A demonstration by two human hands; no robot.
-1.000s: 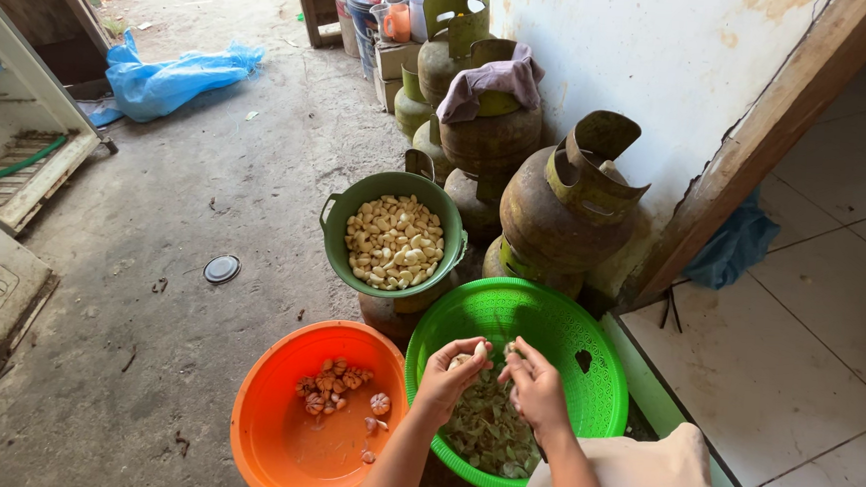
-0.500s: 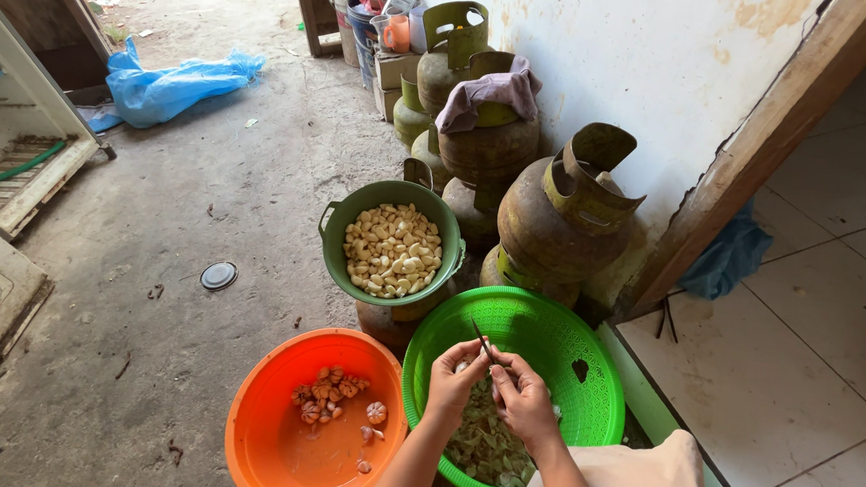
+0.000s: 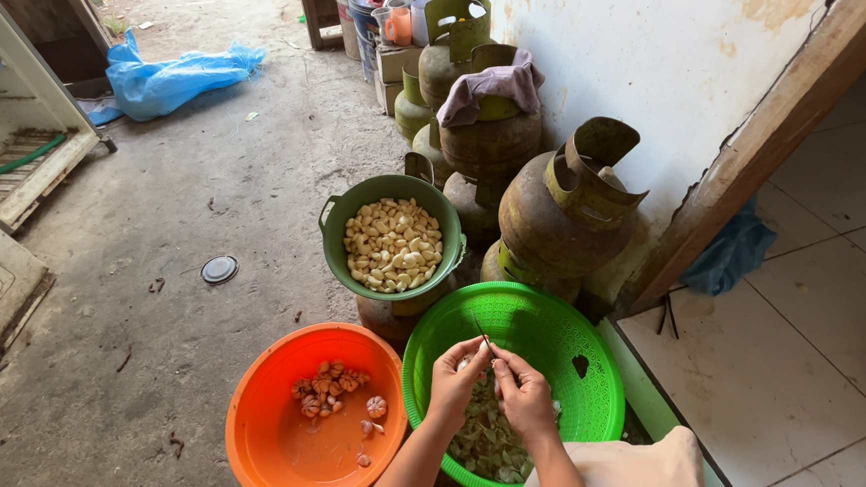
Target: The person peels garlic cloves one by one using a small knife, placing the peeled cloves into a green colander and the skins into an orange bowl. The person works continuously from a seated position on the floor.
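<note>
Head view: both hands meet over the bright green basket (image 3: 588, 328). The left hand (image 3: 457, 377) pinches a garlic clove (image 3: 466, 362) — fingers clamped on it — while the right hand (image 3: 524, 395) grips a small knife (image 3: 483, 333), blade toward twelve o'clock. The blade could slip into the left thumb, judging by how close they work. The orange basin (image 3: 261, 434) crowds nine o'clock, the dark green pot (image 3: 337, 253) eleven — gas cylinders (image 3: 555, 216) block one.

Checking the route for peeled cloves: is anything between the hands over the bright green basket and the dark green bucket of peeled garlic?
Nothing visible. Both hands, left hand and right hand, work over the bright green plastic basket; the dark green bucket of peeled garlic sits directly beyond its rim.
</note>
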